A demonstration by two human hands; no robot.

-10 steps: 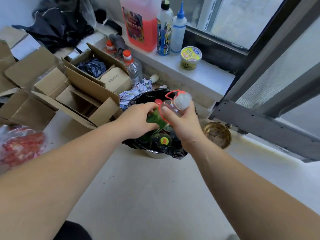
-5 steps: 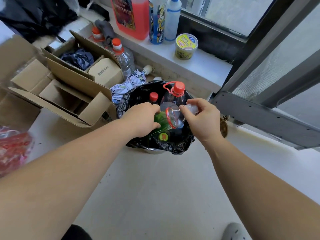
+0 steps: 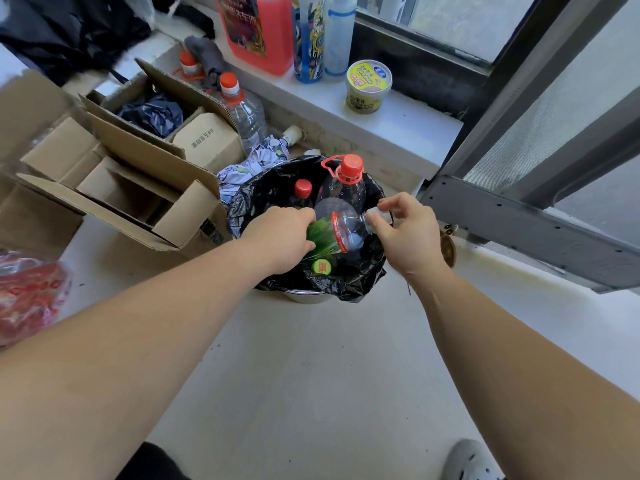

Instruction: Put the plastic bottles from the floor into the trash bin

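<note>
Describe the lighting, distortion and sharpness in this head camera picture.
Head view: soft daylight from the window, faint shadows on the pale floor; wide-angle stretch swells both forearms near the lower corners; the red plastic bag at the left edge is blurred.

I see my left hand point(image 3: 280, 237) gripping a green bottle point(image 3: 323, 237) over the bin point(image 3: 308, 295), while my right hand point(image 3: 407, 233) pinches the white-capped neck of a clear bottle point(image 3: 343, 225) lying across the bin's mouth. Inside the black liner point(image 3: 349, 282) stand a red-capped bottle point(image 3: 346, 181) and a dark one point(image 3: 302, 192). Cardboard boxes point(image 3: 114, 188) sit left of the bin, and a yellow tub point(image 3: 369, 86) rests on the sill point(image 3: 408, 123).
</note>
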